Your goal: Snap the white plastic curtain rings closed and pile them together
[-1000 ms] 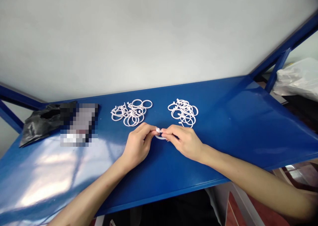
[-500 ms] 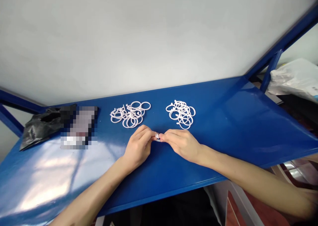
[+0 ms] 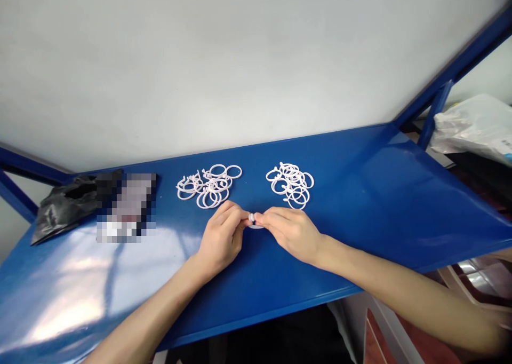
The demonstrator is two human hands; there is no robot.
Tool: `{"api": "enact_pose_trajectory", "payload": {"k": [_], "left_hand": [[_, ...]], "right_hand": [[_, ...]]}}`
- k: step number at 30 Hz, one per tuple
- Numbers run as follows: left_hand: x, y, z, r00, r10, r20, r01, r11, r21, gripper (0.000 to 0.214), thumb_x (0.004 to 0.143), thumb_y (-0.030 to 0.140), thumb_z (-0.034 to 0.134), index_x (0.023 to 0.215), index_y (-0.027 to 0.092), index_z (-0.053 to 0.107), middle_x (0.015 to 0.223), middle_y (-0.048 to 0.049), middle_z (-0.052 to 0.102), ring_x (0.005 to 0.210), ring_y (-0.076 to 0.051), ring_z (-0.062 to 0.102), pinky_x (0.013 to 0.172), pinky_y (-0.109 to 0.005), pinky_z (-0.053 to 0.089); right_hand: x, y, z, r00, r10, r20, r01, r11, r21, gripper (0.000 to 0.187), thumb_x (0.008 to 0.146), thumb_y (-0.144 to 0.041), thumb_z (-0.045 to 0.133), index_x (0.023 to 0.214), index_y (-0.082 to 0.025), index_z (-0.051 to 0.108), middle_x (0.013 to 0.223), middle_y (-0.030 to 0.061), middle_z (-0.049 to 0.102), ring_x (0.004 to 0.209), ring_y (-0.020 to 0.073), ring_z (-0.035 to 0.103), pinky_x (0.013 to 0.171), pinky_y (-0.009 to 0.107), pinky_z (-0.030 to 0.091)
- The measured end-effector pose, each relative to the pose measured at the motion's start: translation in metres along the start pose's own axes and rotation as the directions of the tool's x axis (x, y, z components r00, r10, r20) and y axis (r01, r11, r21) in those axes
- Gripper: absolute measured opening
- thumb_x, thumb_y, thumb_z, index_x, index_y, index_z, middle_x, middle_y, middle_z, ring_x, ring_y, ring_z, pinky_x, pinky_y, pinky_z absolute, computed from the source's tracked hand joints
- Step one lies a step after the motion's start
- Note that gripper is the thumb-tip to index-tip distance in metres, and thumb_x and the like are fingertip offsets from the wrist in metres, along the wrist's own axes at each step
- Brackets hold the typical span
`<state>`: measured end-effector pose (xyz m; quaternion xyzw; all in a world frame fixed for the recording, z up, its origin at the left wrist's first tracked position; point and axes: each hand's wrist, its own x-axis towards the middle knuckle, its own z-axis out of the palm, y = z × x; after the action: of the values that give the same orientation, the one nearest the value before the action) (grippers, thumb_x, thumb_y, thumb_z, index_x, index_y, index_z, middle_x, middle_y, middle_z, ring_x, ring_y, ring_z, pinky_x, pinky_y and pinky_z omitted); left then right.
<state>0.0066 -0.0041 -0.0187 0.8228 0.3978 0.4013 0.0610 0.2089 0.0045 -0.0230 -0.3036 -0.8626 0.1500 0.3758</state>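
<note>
1. I see my left hand (image 3: pixel 222 236) and my right hand (image 3: pixel 294 233) meeting fingertip to fingertip. Both pinch one white ring (image 3: pixel 253 221) between thumb and forefinger, and the other fingers are curled close.
2. The white ring is low over the blue table (image 3: pixel 380 193), just in front of the right heap (image 3: pixel 290 183) and a little to its left.
3. The left heap (image 3: pixel 208 185) lies well to the left of the right heap, and a black bag (image 3: pixel 64 206) lies much further left.
4. My judgement: many rings lie in both heaps and only one is in hand, so I cannot tell how much is finished.
5. Compared with one second ago, both heaps are unchanged. The hands sit almost in the same place, and less of the ring's arc shows below the fingertips.
</note>
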Motion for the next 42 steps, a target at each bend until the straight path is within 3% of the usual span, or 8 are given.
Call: {"api": "enact_pose_trajectory", "payload": {"k": [8,16,21,27,31,35,39,42], "left_hand": [[0.004,-0.014,-0.001,0.993,0.031,0.112,-0.039,0.997,0.07,0.017,0.099,0.016,0.05,0.091,0.02,0.064,0.079,-0.0028,0.068,0.075,-0.017,0.058,0.07,-0.031,0.049],[0.011,-0.046,-0.016,0.993,-0.116,0.009,0.094,0.847,0.524,0.026,0.096,0.028,0.058,0.119,0.018,0.065,0.111,-0.0124,0.071,0.101,-0.03,0.06,0.087,-0.043,0.045],[0.008,-0.061,-0.02,0.983,-0.183,0.032,0.125,0.778,0.615,0.018,0.094,0.028,0.059,0.105,0.019,0.07,0.109,-0.0111,0.071,0.1,-0.031,0.057,0.083,-0.042,0.042],[0.008,-0.058,-0.022,0.992,-0.123,-0.01,0.104,0.786,0.61,0.014,0.097,0.028,0.06,0.092,0.021,0.072,0.096,-0.007,0.074,0.091,-0.028,0.056,0.075,-0.039,0.037],[0.011,-0.049,-0.025,0.998,-0.017,-0.058,0.048,0.813,0.58,0.008,0.095,0.026,0.065,0.093,0.022,0.071,0.094,-0.0046,0.075,0.088,-0.025,0.056,0.074,-0.037,0.037],[0.014,-0.033,-0.024,0.988,0.151,-0.028,-0.117,0.858,0.499,0.004,0.091,0.02,0.07,0.095,0.022,0.071,0.092,-0.0025,0.076,0.084,-0.021,0.056,0.074,-0.035,0.038],[0.013,-0.012,-0.02,0.962,0.265,0.061,-0.267,0.877,0.399,0.01,0.092,0.016,0.069,0.101,0.02,0.07,0.093,-0.0024,0.075,0.084,-0.02,0.057,0.076,-0.035,0.04],[0.011,-0.002,-0.017,0.941,0.308,0.138,-0.337,0.883,0.325,0.011,0.096,0.014,0.061,0.101,0.019,0.069,0.097,-0.0029,0.076,0.084,-0.019,0.058,0.077,-0.035,0.041]], "right_hand": [[0.004,0.003,0.002,0.997,-0.062,0.049,0.071,0.971,-0.228,0.028,0.106,-0.02,0.043,0.102,-0.017,0.07,0.084,0.0036,0.071,0.072,0.0137,0.067,0.063,0.026,0.054],[0.021,0.033,-0.041,0.964,0.245,-0.101,-0.264,0.858,-0.44,0.024,0.104,-0.029,0.051,0.105,-0.019,0.072,0.101,0.0089,0.07,0.092,0.0211,0.066,0.069,0.031,0.053],[0.019,0.047,-0.053,0.934,0.346,-0.088,-0.336,0.768,-0.546,0.025,0.103,-0.03,0.051,0.108,-0.018,0.072,0.098,0.0109,0.068,0.091,0.0256,0.061,0.063,0.034,0.05],[0.022,0.041,-0.055,0.925,0.351,-0.142,-0.369,0.752,-0.547,0.025,0.101,-0.034,0.054,0.108,-0.019,0.072,0.099,0.0109,0.069,0.094,0.0265,0.06,0.063,0.035,0.05],[0.022,0.034,-0.054,0.955,0.237,-0.177,-0.295,0.818,-0.494,0.023,0.101,-0.032,0.055,0.108,-0.019,0.072,0.097,0.0096,0.07,0.094,0.0255,0.061,0.071,0.037,0.054],[0.02,0.022,-0.044,0.984,0.113,-0.137,-0.147,0.951,-0.273,0.019,0.101,-0.029,0.056,0.109,-0.02,0.07,0.102,0.0075,0.074,0.095,0.0226,0.065,0.081,0.038,0.056],[0.016,0.011,-0.026,0.983,0.178,-0.037,-0.178,0.984,0.018,0.026,0.1,-0.032,0.06,0.122,-0.02,0.061,0.103,0.005,0.075,0.083,0.0164,0.07,0.076,0.033,0.059],[0.013,0.005,-0.016,0.976,0.219,0.016,-0.219,0.964,0.148,0.02,0.099,-0.03,0.059,0.117,-0.021,0.059,0.092,0.0017,0.075,0.073,0.0132,0.07,0.068,0.027,0.058]]}}
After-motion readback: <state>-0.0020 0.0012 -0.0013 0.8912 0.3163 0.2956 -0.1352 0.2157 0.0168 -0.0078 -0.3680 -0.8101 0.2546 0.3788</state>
